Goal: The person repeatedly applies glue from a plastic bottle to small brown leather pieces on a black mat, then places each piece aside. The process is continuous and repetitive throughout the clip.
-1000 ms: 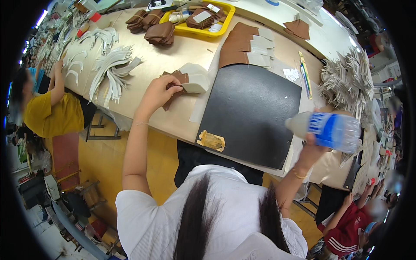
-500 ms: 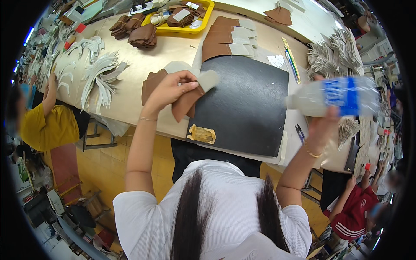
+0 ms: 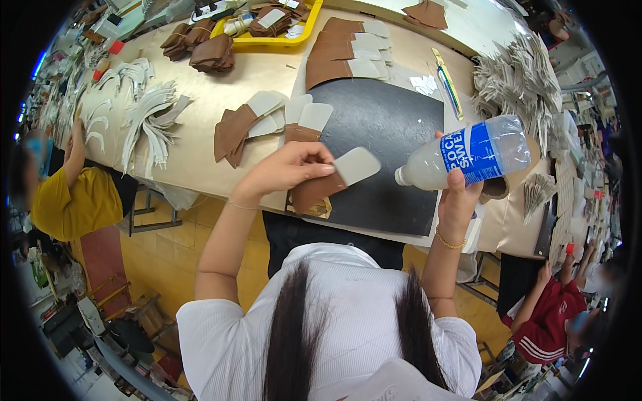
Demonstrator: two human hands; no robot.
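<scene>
My left hand pinches a brown leather piece with a pale grey rounded tab, above the left part of a black board. In my right hand is a clear plastic bottle with a blue label. The bottle lies tilted, its narrow white tip pointing left and slightly down at the tab, apart from it. Two similar pieces overlap at the board's left edge. Beside them a fan of brown pieces with pale tabs rests on the table.
More tabbed pieces form a row behind the board. A yellow tray holds brown bundles at the back left. Pale strips lie left, and a big pale bundle right. Co-workers sit on both sides. A slim yellow tool lies behind.
My left hand has come nearer and right with one piece, uncovering the others on the table. The bottle has moved left and tipped its narrow end downward.
</scene>
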